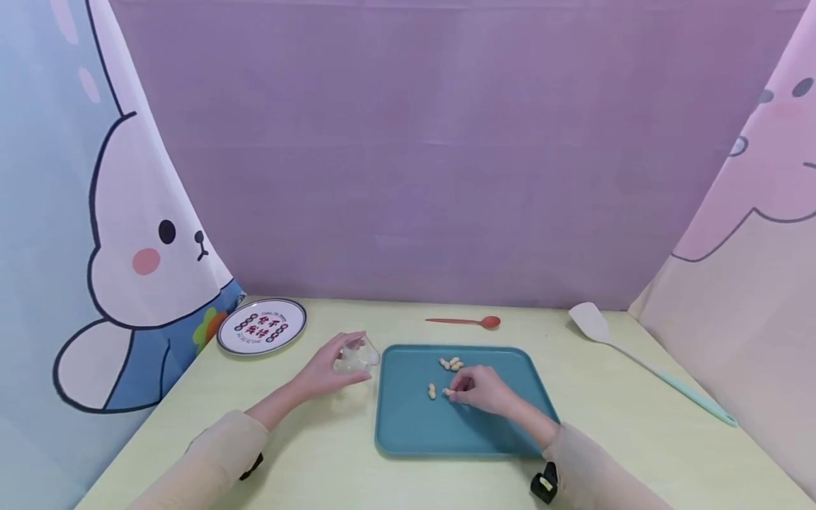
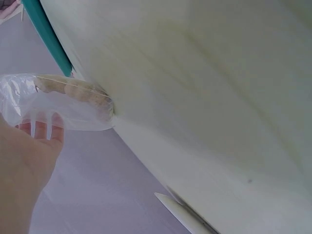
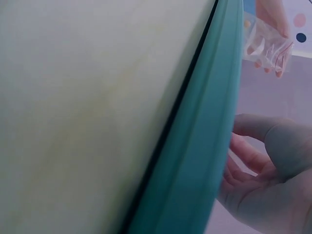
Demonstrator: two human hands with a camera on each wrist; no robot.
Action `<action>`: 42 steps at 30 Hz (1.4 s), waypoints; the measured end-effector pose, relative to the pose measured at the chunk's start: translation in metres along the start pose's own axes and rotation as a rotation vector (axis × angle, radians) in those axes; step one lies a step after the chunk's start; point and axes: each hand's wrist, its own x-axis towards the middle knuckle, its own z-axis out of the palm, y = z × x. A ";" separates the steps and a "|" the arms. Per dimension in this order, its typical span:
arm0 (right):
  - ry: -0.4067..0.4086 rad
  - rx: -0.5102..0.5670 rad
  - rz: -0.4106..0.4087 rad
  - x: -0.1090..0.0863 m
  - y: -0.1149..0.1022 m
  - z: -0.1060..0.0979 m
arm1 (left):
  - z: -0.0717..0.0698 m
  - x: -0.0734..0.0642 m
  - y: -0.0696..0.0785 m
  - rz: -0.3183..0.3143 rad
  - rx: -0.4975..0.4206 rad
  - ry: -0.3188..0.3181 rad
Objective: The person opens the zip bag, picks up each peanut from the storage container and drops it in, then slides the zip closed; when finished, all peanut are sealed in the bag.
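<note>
The right hand (image 1: 484, 389) pinches a peanut (image 1: 448, 392) between thumb and fingertips, over the middle of the teal tray (image 1: 408, 432); the tray's rim hides the fingertips from the right wrist camera. The left hand (image 1: 321, 370) grips a clear plastic bag (image 1: 357, 356), thumb on the near side and fingers on the far side. The bag is just left of the tray, its mouth turned toward the right, and the left wrist view shows bagged peanuts (image 2: 73, 90) lying along one side of it. Whether the bag touches the table cannot be told.

On the tray, a single peanut (image 1: 432, 391) lies just left of the pinched one, and a small cluster of peanuts (image 1: 452, 364) lies on the far side.

Beyond the tray's far edge, a red spoon (image 1: 489, 322) lies with its bowl to the right. Well to the right, a spatula (image 1: 589, 322) has its white head far and its mint handle running near and right. A round white plate (image 1: 261, 327) with a dark rim sits at the far left of the pale yellow table (image 1: 331, 453). A purple curtain (image 1: 395, 156) hangs behind.
</note>
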 end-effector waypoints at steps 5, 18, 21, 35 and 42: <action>0.008 0.032 0.010 0.001 0.002 -0.002 | 0.001 0.002 0.001 0.003 -0.005 -0.004; 0.125 0.114 0.037 0.010 0.000 -0.007 | 0.003 -0.001 0.004 -0.012 -0.043 -0.028; 0.141 0.117 0.044 0.013 -0.005 -0.008 | 0.003 -0.002 0.003 -0.006 -0.038 -0.022; 0.191 0.227 -0.070 0.045 -0.046 0.001 | 0.002 -0.001 0.004 -0.028 -0.020 -0.012; 0.213 0.264 -0.092 0.064 -0.068 0.015 | 0.000 -0.001 0.005 -0.029 -0.012 -0.003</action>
